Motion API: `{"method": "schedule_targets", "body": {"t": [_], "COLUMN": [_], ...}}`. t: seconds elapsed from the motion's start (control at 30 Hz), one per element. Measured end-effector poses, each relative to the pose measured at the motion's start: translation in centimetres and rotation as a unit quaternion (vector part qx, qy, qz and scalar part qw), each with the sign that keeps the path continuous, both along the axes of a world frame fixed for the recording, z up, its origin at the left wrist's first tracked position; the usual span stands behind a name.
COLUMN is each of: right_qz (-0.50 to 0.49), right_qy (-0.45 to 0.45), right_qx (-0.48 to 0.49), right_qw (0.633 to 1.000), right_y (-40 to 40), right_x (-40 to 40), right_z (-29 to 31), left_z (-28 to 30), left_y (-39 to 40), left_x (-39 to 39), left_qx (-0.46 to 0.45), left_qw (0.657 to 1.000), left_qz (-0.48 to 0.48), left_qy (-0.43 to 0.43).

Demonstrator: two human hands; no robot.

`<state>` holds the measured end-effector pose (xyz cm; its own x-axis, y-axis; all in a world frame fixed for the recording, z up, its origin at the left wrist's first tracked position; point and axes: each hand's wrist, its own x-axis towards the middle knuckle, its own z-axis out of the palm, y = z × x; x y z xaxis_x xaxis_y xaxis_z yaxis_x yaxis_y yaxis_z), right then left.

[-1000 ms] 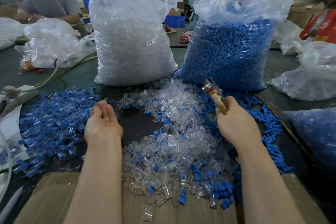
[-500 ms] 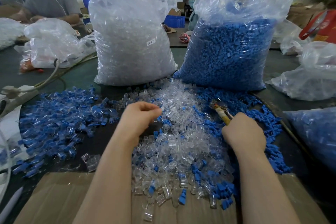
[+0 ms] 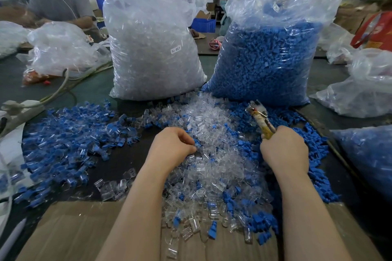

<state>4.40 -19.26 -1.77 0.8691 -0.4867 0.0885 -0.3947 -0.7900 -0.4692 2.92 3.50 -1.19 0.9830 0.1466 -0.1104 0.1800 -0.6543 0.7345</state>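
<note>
A heap of clear plastic parts mixed with small blue parts lies in the middle of the dark table. My left hand is knuckles-up on this heap, its fingers curled into the clear pieces; what it holds is hidden. My right hand grips the yellow handles of a pair of pliers, whose metal jaws point up and away over the blue parts. To the left spreads a pile of assembled blue-and-clear pieces.
A tall bag of clear parts and a bag of blue parts stand behind the heap. Smaller bags lie left and right. Cardboard covers the near edge. A person in grey sits at far left.
My left hand moved right from the blue-and-clear pile, turned palm-down and curled into the clear heap. My right hand dropped lower with the pliers, then lifted them slightly.
</note>
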Motion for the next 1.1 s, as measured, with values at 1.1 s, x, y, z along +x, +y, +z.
{"method": "schedule_targets", "body": {"t": [1.1], "right_qz": [0.246], "right_qy": [-0.158], "right_qx": [0.367], "right_qw": [0.883], "right_y": [3.4], "right_x": [-1.0], "right_z": [2.2], "left_z": [1.1], "left_y": [-2.8], "left_x": [-0.3], "left_qx": [-0.261], "left_qw": [0.955], "left_qz": [0.051], "left_qy": [-0.132]}}
